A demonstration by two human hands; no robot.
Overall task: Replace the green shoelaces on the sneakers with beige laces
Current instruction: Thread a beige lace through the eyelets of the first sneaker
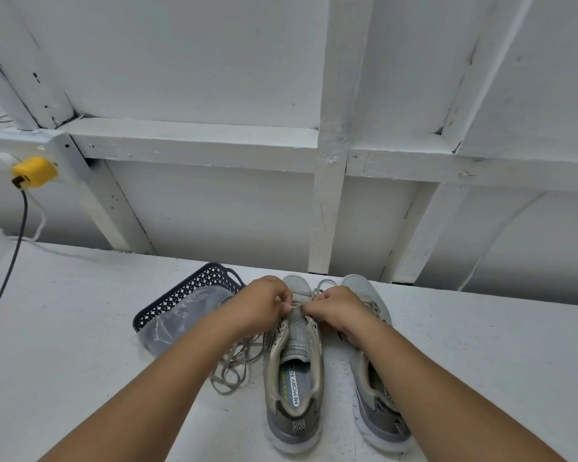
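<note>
The worktop [80, 328] carries a dark basket [181, 295] with a plastic bag, and two grey sneakers: the left sneaker [292, 378] is open-tongued, the right sneaker [374, 378] is partly hidden by the forearm. A loose lace [231, 368] lies tangled just left of the left sneaker. The left hand [264, 305] and the right hand [337, 311] each pinch a pale lace end [296, 306] at the lower eyelets, fingers curled tight. Likely trouble: uneven ends if one side is pulled harder, a skipped eyelet, or the loose lace snagging under the left arm.
</note>
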